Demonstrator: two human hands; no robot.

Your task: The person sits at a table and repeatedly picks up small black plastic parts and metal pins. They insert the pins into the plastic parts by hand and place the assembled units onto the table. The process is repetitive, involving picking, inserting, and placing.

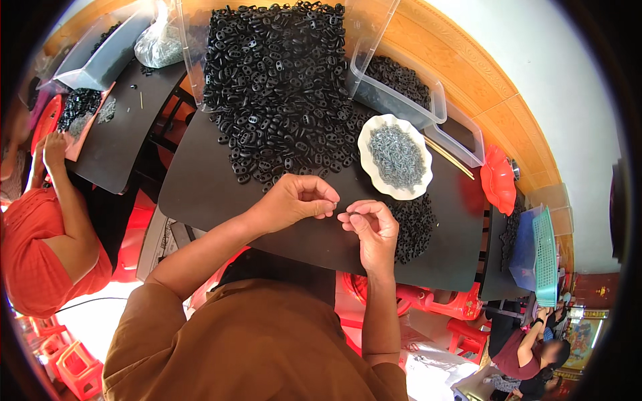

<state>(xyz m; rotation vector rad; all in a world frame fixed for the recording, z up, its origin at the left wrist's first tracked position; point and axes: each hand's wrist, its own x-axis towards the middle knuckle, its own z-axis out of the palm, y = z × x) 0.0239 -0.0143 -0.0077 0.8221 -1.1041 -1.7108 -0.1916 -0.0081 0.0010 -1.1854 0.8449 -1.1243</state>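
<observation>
Over the near edge of the dark table (200, 167), my hands face each other with the fingertips close but apart. My left hand (302, 199) is closed in a pinch; whatever it holds is too small to make out. Between thumb and fingers of my right hand (376, 230) is a small black piece (354, 213), partly hidden. Just beyond them spreads a large heap of black oval plastic pieces with holes (281, 100). Small translucent grey pieces (398, 157) fill a white scalloped bowl (366, 172). Beside my right hand lies a pile of smaller black pieces (413, 227).
Behind the bowl stands a clear plastic bin (435, 100) with black parts. Two thin sticks (449, 157) and a red scalloped dish (498, 179) are to the right. At left, a person in red (57, 247) works at another table. Red stools (79, 371) stand on the floor.
</observation>
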